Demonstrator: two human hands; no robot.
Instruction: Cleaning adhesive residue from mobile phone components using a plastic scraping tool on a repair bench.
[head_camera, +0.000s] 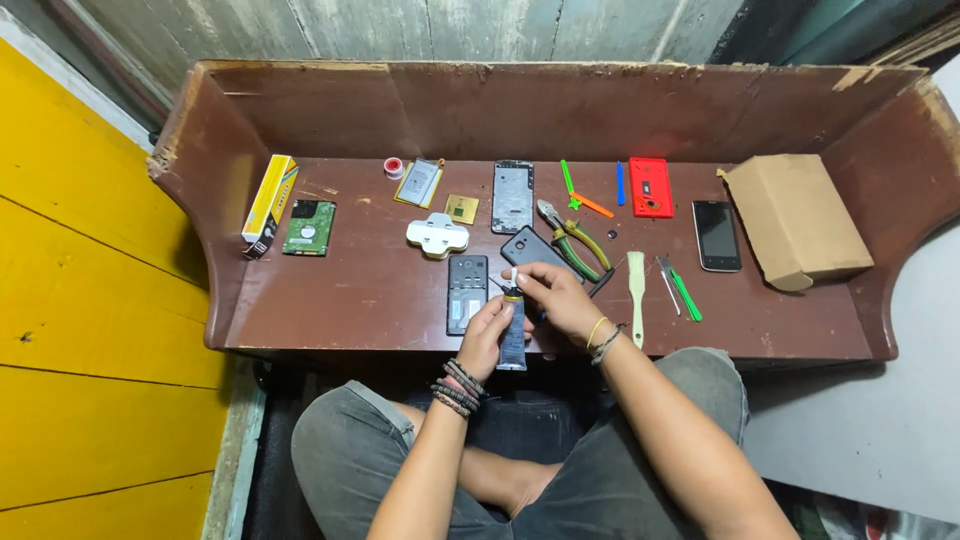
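Fingers of the left hand (488, 335) gripped the glue tube (512, 335) near the bench's front edge (380, 345). Right hand (556, 296) pinched its nozzle cap. I'd say steady twisting without squeezing was best.

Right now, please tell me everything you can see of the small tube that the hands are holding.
The tube is slim, blue-grey, with a dark neck and a pale thin nozzle at its top. It looks like soft metal or plastic. It stands nearly upright over the near edge of the brown bench. The left hand grips its body; the right hand pinches at the nozzle end. Whether a cap is on, I cannot tell.
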